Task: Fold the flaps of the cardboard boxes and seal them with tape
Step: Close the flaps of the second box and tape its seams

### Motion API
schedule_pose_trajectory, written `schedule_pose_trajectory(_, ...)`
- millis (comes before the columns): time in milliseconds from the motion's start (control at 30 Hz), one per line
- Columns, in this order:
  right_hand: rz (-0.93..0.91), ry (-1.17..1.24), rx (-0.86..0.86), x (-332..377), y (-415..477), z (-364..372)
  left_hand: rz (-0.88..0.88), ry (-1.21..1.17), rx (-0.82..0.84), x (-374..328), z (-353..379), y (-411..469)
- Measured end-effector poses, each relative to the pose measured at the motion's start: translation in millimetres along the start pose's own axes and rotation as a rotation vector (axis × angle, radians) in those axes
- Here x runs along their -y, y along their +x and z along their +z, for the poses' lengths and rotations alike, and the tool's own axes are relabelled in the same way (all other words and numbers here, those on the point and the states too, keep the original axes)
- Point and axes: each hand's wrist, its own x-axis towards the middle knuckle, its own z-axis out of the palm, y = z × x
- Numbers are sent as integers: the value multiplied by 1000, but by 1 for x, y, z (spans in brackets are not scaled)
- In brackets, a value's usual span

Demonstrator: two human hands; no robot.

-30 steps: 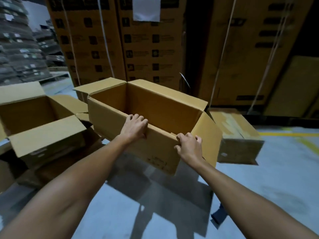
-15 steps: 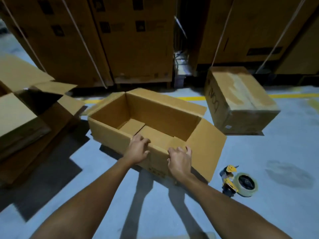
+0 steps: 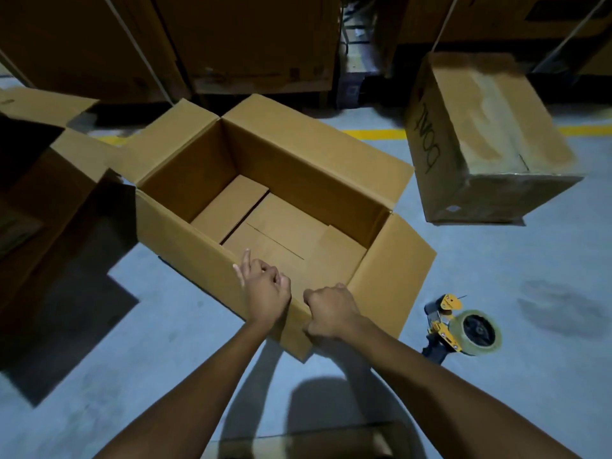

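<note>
Box (image 3: 185,240) nearer (flaps open), rim seemingly under curled fingers (image 3: 270,274)

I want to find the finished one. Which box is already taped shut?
The box on the right, beyond the tape dispenser: its flaps are closed under shiny tape. The middle box and the left box both stand open.

Side box (image 3: 76,157) and stacked cartons (image 3: 248,44) are cut off by the edges.
</note>
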Motion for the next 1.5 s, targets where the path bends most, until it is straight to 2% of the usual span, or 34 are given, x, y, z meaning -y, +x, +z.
schedule_pose_trajectory(133,-39,-31,79,3,11,-3,42,-43,-6,13,3,-1)
schedule_pose_trajectory(367,-76,-31,-3,7,8,7,75,-159,-32,18,8,-2)
schedule_pose_trajectory(567,-3,103,-116,72,-31,36,131,-204,45,50,-30,-34)
schedule_pose_trajectory(600,23,131,-161,89,-42,47,110,-190,29,56,-38,-46)
schedule_pose_trajectory(667,66,177,-235,119,-65,64,-55,-106,6,55,-54,-76)
schedule_pose_trajectory(733,63,212,-228,138,-86,73,-246,-156,39,46,-67,-113)
schedule_pose_trajectory(767,43,217,-192,142,-96,76,-285,-177,80,43,-70,-129)
schedule_pose_trajectory(867,-8,118,-68,131,-116,80,-283,-166,176,43,-73,-151)
schedule_pose_trajectory(967,1,-38,-35,100,-127,86,-267,-217,239,45,-71,-146)
schedule_pose_trajectory(1233,-234,10,-185,39,-143,105,-237,-257,225,48,-60,-143)
schedule_pose_trajectory(1333,-260,-35,-166,33,-145,108,-250,-135,187,44,-61,-149)
schedule_pose_trajectory(1400,-257,-9,-163,32,-145,108,-141,75,127,28,-62,-164)
schedule_pose_trajectory(1467,-254,46,-169,32,-143,105,129,174,120,10,-60,-184)
schedule_pose_trajectory(1500,-251,66,-171,32,-143,104,236,174,169,4,-60,-196)
